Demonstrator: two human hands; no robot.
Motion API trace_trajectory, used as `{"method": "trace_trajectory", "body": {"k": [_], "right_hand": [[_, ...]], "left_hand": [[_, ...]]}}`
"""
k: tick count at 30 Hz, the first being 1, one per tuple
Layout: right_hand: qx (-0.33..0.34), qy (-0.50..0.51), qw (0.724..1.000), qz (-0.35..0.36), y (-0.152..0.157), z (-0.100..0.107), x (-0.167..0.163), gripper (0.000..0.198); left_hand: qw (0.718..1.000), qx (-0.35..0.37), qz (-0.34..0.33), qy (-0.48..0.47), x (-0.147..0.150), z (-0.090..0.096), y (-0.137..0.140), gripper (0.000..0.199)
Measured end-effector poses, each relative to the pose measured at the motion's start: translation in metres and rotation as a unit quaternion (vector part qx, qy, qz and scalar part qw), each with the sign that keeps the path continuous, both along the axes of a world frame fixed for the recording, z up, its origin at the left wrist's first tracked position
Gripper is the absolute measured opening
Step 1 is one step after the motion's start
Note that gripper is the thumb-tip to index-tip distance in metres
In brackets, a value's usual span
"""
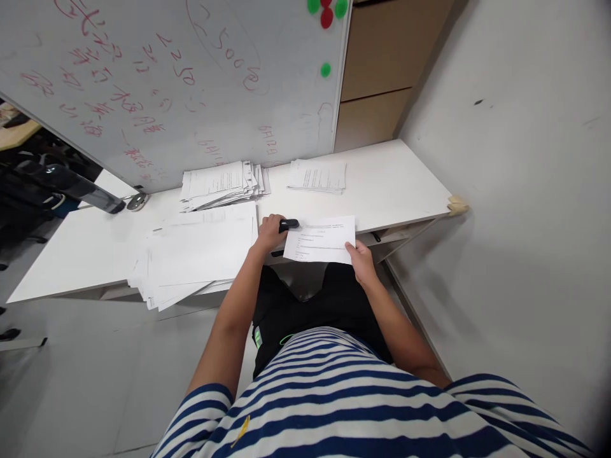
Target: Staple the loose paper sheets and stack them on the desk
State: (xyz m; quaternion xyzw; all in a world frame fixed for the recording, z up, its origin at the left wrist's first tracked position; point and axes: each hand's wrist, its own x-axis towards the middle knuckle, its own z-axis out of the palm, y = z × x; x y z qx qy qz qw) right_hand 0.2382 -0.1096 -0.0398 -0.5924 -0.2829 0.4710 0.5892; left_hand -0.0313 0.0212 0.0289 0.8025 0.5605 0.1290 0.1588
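My left hand [270, 233] is closed around a black stapler [289, 224], whose front end meets the upper left corner of a printed paper [322, 240]. Whether its jaws are pressed together is too small to make out. The paper's right edge is pinched by my right hand [361, 261], thumb on top. It is held over the desk's front edge, above my lap. To the left of my left hand lies a wide spread of loose paper sheets [205, 245], some sticking out past the desk edge.
Behind, on the white desk [382, 191], are a thick stack of printed papers [217, 181] and a smaller pile [317, 175]. A whiteboard [286, 63] stands along the back. A dark bottle [81, 184] lies at the left, near a small oval object [138, 201]. A wall [515, 191] bounds the right.
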Motion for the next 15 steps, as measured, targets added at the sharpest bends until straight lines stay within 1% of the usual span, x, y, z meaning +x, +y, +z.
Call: {"method": "trace_trajectory", "body": {"k": [2, 5, 8, 10, 12, 14, 15], "right_hand": [[-0.002, -0.007, 1.000, 0.007, 0.000, -0.002, -0.001, 0.042], [-0.001, 0.004, 1.000, 0.011, -0.002, -0.006, -0.001, 0.042], [-0.004, 0.017, 1.000, 0.014, -0.005, -0.007, 0.000, 0.041], [-0.005, 0.022, 1.000, 0.013, -0.007, -0.006, 0.000, 0.041], [-0.005, 0.024, 1.000, 0.009, -0.008, -0.005, -0.001, 0.040], [-0.005, 0.026, 1.000, 0.005, -0.008, -0.004, -0.002, 0.039], [-0.006, 0.025, 1.000, 0.002, -0.008, -0.004, -0.002, 0.039]], "left_hand": [[0.999, -0.040, -0.028, 0.019, -0.005, 0.010, 0.000, 0.040], [0.993, -0.104, -0.055, 0.031, -0.015, 0.033, 0.003, 0.051], [0.990, -0.130, -0.038, -0.027, -0.019, 0.058, 0.010, 0.050], [0.990, -0.124, -0.017, -0.072, -0.013, 0.070, 0.017, 0.049], [0.992, -0.094, -0.005, -0.082, 0.003, 0.077, 0.025, 0.046], [0.997, -0.060, -0.002, -0.053, 0.024, 0.076, 0.035, 0.043], [0.998, -0.049, 0.000, -0.030, 0.035, 0.072, 0.040, 0.044]]}}
